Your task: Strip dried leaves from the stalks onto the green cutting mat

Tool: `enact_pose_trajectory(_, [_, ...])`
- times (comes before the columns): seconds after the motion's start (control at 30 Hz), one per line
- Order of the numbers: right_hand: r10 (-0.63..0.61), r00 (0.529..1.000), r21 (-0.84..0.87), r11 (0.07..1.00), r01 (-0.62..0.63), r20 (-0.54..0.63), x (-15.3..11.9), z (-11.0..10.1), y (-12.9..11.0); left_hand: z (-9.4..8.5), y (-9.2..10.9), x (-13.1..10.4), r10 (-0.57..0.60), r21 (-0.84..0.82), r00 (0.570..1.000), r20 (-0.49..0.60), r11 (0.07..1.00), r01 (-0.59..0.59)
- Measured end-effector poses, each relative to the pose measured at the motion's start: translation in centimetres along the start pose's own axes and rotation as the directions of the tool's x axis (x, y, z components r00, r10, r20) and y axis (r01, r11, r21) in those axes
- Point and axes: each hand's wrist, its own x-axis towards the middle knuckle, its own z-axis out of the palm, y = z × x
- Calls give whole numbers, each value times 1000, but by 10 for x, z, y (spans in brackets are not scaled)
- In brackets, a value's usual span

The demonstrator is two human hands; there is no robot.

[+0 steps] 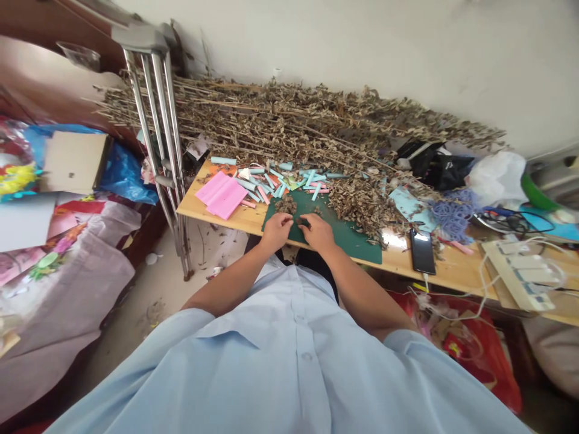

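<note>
Head view gives me the left hand [277, 231] and right hand [318, 231], fingers curled over the mat [357, 248]; whether they pinch anything, I cannot tell. Just beyond the left sits a small clump [286, 205], with a larger leaf heap [351, 205] rightward, already loose, while the stalks [271, 117] behind look largely unstripped.

Legible text, labels, brands or numbers: none readable; black bag [455, 172] at the far right part of the table: small pale marking on the dark surface, too small to decipher; phone [423, 253] near the front edge: any characters on the screen too small to resolve; tan box [75, 160] at left: one small dark mark on its face, nature cannot be determined.
</note>
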Motion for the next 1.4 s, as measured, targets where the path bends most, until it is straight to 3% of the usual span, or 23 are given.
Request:
enact_pose_trajectory(0.13, [-9,1000,-34,999,10,18,1,2,0,3,0,8,168,202,975,145,960,-195])
enact_pose_trajectory(0.27, [-5,999,-49,999,7,37,1,3,1,7,2,15,165,331,946,278,908,-255])
enact_pose_trajectory(0.5, [18,999,-17,1000,-17,33,4,3,3,15,5,18,156,484,938,310,823,-297])
enact_pose_trajectory(0.7, [114,993,162,980,-114,11,7,2,11,17,10,17,112,610,940,323,735,-297])
enact_pose_trajectory(0.83, [244,970,405,888,-218,-12,6,0,14,17,12,16,108,683,937,331,658,-318])
enact_pose_trajectory(0.93, [392,919,639,699,-321,34,3,-2,14,14,10,15,118,664,934,338,674,-325])
enact_pose_trajectory(1.0, [447,891,755,556,-347,80,0,-6,13,12,9,13,153,598,936,317,734,-322])
enact_pose_trajectory(1.07, [449,889,812,486,-323,85,-3,-12,9,10,10,8,195,465,954,229,839,-283])
enact_pose_trajectory(1.13, [420,906,820,502,-275,47,-7,-19,1,11,16,2,166,226,983,85,957,-181])
enact_pose_trajectory(1.2, [362,932,781,583,-222,-6,-11,-26,-12,15,27,-3,16,-137,1000,-2,990,-16])
enact_pose_trajectory(1.23, [319,947,738,647,-191,-35,-13,-29,-19,18,33,-5,-66,-336,996,54,938,81])
enact_pose_trajectory(1.3, [182,979,596,798,-91,-94,-16,-33,-35,23,45,-5,-149,-636,956,253,719,280])
enact_pose_trajectory(1.4, [-138,984,297,940,167,-115,-19,-38,-51,26,58,-3,-119,-772,879,462,433,465])
